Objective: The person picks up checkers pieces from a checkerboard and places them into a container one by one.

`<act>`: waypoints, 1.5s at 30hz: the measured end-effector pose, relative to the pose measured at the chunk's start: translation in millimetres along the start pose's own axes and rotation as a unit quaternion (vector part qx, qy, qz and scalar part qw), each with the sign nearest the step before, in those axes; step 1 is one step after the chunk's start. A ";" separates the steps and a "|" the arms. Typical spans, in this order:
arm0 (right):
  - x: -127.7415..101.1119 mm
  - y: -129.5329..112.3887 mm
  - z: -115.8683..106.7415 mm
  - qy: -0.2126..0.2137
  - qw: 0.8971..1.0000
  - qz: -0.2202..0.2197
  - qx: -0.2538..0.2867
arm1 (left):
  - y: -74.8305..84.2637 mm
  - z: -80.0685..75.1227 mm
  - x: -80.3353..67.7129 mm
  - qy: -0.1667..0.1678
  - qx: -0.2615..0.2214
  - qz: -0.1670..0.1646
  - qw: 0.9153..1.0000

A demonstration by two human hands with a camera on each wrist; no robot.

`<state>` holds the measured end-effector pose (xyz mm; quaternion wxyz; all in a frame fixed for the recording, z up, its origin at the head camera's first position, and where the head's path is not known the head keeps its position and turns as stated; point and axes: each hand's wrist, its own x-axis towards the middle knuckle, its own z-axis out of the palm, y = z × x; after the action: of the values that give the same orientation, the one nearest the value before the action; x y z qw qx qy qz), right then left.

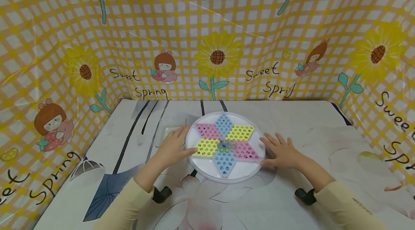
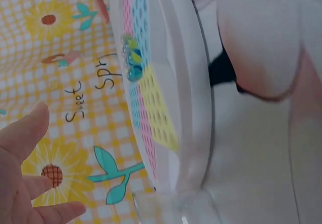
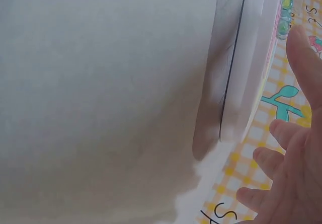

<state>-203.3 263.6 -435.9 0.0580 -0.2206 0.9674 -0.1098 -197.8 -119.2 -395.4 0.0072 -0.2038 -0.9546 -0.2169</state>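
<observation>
Head view: a round white game board (image 1: 207, 172) lies flat at the middle of the desk (image 1: 324, 140), bearing a six-pointed star of pink, yellow and blue perforated panels. A small cluster of glass marbles (image 1: 226, 146) sits at the star's centre. The left hand (image 1: 173, 146) lies at the board's left rim, fingers spread and extended, fingertips at or just over the rim. The right hand (image 1: 281, 150) lies flat at the right rim, fingers likewise spread. The board lies between the two hands; each stands about equally near it. A clear plastic container (image 1: 163, 133) lies just beyond the left hand, partly hidden by it.

Left wrist view: the board (image 2: 191, 83) appears edge-on, and the marbles (image 2: 132, 58) show as blue and yellow-green, a detail the head view blurs. The left hand (image 2: 25, 183) is open and holds nothing. Contact with the rim cannot be confirmed here.

Right wrist view: the board's rim (image 3: 251, 83) stands slightly raised above the desk surface. The right hand (image 3: 292, 173) shows extended fingers beside the rim, gripping nothing.
</observation>
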 end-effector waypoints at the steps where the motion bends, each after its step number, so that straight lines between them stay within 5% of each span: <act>1: 0.8 -0.4 0.4 -0.001 1.000 0.001 0.002 | 2.9 1.5 1.7 -0.003 -0.006 0.001 1.000; 9: 3.9 -2.5 2.1 -0.025 0.998 0.016 0.046 | 22.9 11.8 12.5 -0.021 -0.064 -0.016 0.998; 19: 5.6 -1.4 5.0 -0.029 0.998 0.018 0.062 | 26.8 35.0 26.0 -0.036 -0.108 -0.003 0.993; 37: 11.7 -7.3 4.4 -0.047 0.997 0.014 0.055 | 35.2 64.9 52.5 -0.053 -0.181 -0.030 0.982; 45: 11.6 -8.2 1.3 -0.062 0.996 0.014 0.060 | 38.3 73.1 60.7 -0.042 -0.175 -0.051 0.982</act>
<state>-210.1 251.0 -436.0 0.1324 -0.2095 0.9567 -0.1525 -233.0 -33.7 -439.7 -0.0800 -0.1618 -0.9105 -0.3720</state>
